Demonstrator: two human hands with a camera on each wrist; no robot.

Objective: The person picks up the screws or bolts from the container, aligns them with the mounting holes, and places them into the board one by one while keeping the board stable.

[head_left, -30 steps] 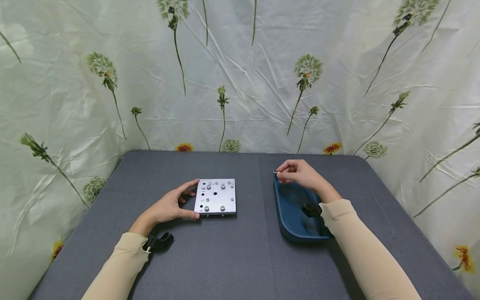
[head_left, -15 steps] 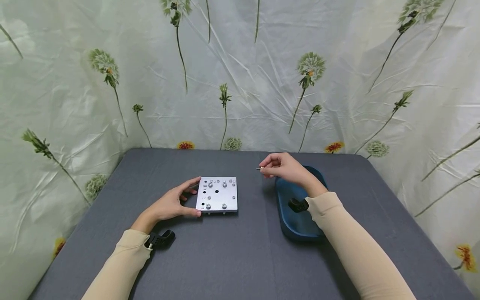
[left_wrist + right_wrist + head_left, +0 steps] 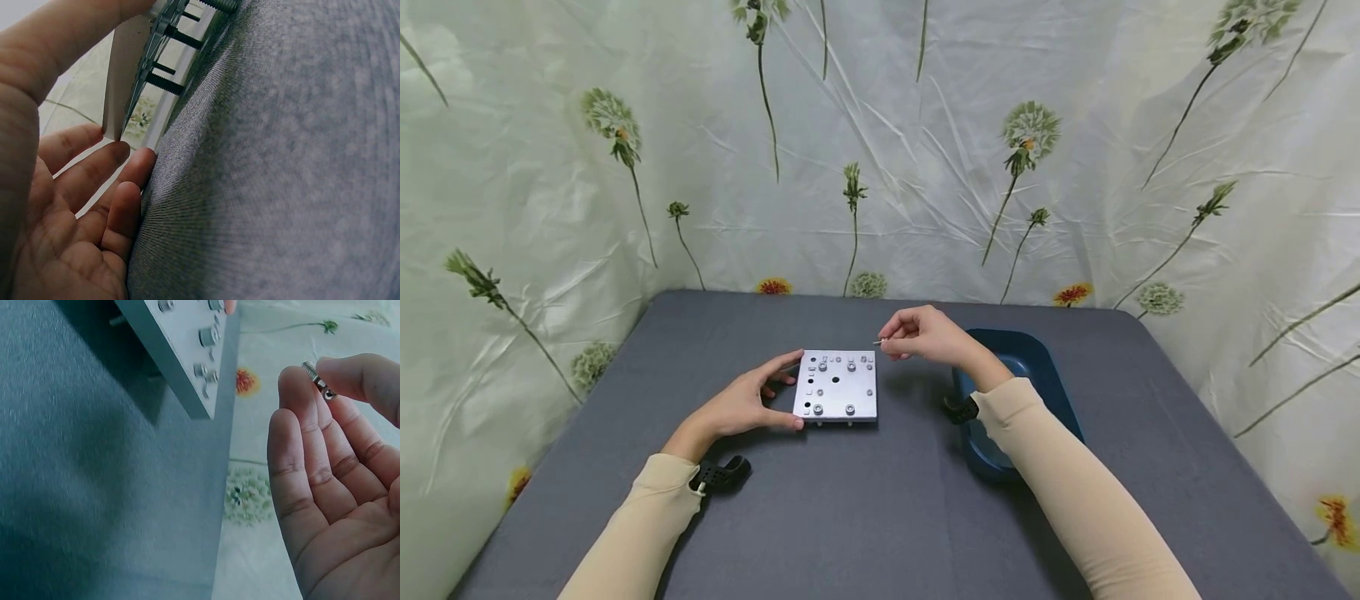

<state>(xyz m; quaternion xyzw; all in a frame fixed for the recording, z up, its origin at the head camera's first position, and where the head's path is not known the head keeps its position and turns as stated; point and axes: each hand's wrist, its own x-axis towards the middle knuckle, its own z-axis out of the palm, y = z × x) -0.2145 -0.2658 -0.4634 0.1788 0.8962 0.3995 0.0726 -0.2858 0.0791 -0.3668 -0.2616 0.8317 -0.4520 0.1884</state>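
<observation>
A square silver metal plate [image 3: 852,390] with several socket-head screws and holes stands on the table, lifted off the cloth by screw shanks [image 3: 165,84] poking out underneath. My left hand [image 3: 747,407] holds the plate by its left side, thumb at the near corner and fingertips at the far one. Between thumb and index finger, my right hand [image 3: 928,337] pinches a small screw [image 3: 319,382], its threaded end pointing away from the palm. That hand hovers just off the plate's far right corner, not touching it.
A dark blue tray [image 3: 1070,408] stands on the right, partly hidden under my right forearm. Grey cloth [image 3: 880,508] covers the table. Behind its far edge hangs a white curtain [image 3: 925,208] printed with flowers.
My right hand has moved left from the blue tray towards the plate, carrying the screw. The left hand keeps its hold, and the plate stays in place.
</observation>
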